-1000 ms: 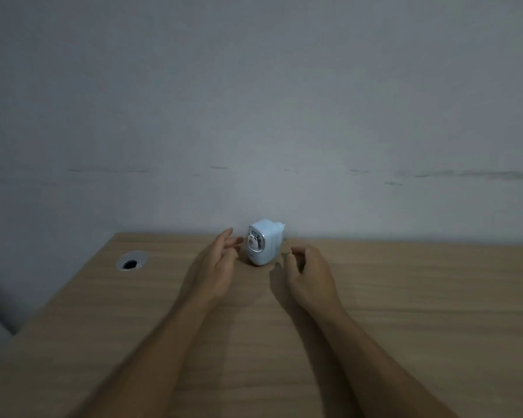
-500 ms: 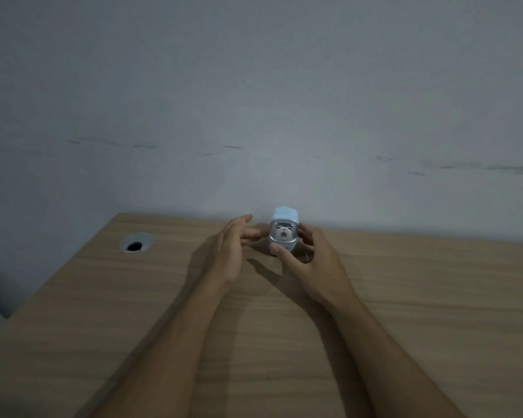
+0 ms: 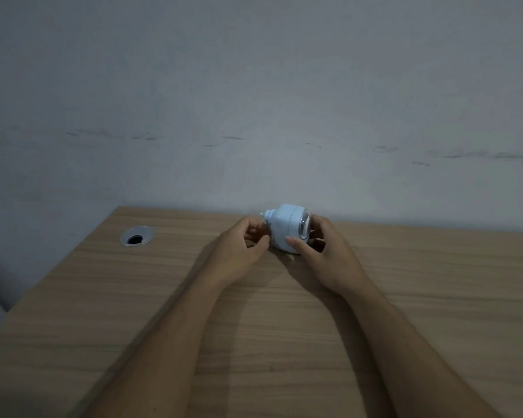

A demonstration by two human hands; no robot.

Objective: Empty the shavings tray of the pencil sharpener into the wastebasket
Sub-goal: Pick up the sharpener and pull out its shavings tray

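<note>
Both hands meet at the sharpener (image 3: pixel 286 229) near the far edge of the wooden surface (image 3: pixel 405 297), close to the grey wall (image 3: pixel 254 86). Right hand (image 3: pixel 326 254) wraps the pale blue body, thumb pressed on its near side and fingers curled behind its clear end. Left hand (image 3: pixel 239 251) sits just beside the small knob end, fingers curled and thumb at the body's lower edge; whether it grips is unclear. A round cable hole (image 3: pixel 136 235) lies well apart to the left.
</note>
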